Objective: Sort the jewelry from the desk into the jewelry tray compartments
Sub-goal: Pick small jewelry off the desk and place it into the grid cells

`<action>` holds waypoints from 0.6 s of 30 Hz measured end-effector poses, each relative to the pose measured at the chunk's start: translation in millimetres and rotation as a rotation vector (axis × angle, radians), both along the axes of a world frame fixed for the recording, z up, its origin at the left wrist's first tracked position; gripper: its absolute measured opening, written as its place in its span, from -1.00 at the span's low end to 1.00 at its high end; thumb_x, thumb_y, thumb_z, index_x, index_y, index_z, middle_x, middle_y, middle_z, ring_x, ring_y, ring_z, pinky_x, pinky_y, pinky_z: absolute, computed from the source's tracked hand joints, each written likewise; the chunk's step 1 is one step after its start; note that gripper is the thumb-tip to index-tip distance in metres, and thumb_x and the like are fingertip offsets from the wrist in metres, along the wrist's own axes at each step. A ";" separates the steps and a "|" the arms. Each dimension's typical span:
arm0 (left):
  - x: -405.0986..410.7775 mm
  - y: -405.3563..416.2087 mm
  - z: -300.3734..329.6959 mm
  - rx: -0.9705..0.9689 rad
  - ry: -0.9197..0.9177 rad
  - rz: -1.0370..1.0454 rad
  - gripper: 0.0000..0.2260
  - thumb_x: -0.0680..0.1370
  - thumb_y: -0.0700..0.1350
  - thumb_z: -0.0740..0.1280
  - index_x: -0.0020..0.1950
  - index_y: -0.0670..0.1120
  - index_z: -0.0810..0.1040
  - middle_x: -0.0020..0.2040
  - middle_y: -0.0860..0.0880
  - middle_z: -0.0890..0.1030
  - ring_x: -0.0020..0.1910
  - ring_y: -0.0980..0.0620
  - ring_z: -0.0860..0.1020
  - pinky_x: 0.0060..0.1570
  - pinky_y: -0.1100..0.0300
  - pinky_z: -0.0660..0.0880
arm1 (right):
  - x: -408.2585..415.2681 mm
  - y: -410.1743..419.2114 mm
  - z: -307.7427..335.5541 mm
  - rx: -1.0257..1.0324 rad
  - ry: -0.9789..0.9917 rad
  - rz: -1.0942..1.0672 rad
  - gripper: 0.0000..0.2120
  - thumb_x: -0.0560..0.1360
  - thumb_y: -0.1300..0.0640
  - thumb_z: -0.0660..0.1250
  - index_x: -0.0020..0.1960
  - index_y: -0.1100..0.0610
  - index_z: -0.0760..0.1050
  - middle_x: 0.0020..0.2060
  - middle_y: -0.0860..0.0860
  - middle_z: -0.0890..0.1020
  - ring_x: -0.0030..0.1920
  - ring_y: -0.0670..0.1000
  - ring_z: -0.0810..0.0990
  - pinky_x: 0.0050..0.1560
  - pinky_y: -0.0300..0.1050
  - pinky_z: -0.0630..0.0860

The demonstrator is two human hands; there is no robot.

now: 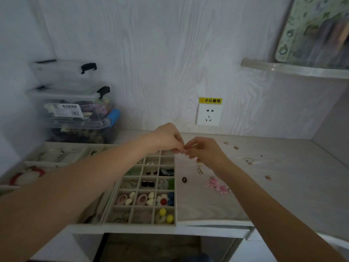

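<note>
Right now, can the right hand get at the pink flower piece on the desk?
Probably yes. The pink flower piece lies in the open on the desk, just beside the right forearm. But the right hand and left hand are pinching something small together, so it must let go first.

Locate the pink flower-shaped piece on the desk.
In the head view, the pink flower piece lies on the desk right of the jewelry tray, beside the right forearm.
</note>
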State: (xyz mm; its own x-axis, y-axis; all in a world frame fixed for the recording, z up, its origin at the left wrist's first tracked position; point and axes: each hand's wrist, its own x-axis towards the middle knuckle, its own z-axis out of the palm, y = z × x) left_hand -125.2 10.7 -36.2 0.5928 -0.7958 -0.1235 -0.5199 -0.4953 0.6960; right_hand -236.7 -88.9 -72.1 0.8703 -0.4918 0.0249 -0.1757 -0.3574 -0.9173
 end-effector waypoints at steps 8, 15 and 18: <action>22.1 67.6 0.6 -0.102 0.184 0.059 -0.96 0.42 -0.19 0.46 -0.14 -0.13 0.66 -0.19 -0.02 0.70 -0.19 0.15 0.64 -0.09 0.39 0.52 | 22.2 44.3 11.6 0.085 0.018 0.030 -0.92 0.44 0.24 0.40 -0.06 0.18 0.62 -0.33 -0.01 0.62 -0.35 -0.14 0.54 -0.35 -0.39 0.43; 30.9 104.5 -5.6 -0.211 0.407 0.087 -0.94 0.47 -0.25 0.40 -0.17 -0.12 0.64 -0.30 0.02 0.67 -0.32 0.22 0.61 -0.26 0.40 0.48 | 34.5 69.1 14.0 0.244 0.061 0.083 -0.90 0.47 0.25 0.38 -0.03 0.21 0.61 -0.25 0.06 0.63 -0.31 -0.09 0.54 -0.31 -0.29 0.44; 30.4 114.1 -11.3 -0.179 0.329 0.092 -0.95 0.45 -0.23 0.42 -0.10 -0.15 0.64 -0.28 0.02 0.67 -0.34 0.22 0.59 -0.41 0.45 0.42 | 37.1 78.4 10.8 0.201 0.094 0.079 -0.96 0.46 0.24 0.37 -0.14 0.15 0.60 -0.29 0.04 0.62 -0.32 -0.10 0.54 -0.33 -0.30 0.42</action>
State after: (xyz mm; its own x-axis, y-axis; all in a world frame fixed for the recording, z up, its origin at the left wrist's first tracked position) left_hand -94.9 124.8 -47.5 0.6147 -0.7672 -0.1832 -0.2130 -0.3851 0.8980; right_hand -199.7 -10.5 -61.3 0.9001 -0.4090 -0.1499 -0.2429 -0.1856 -0.9521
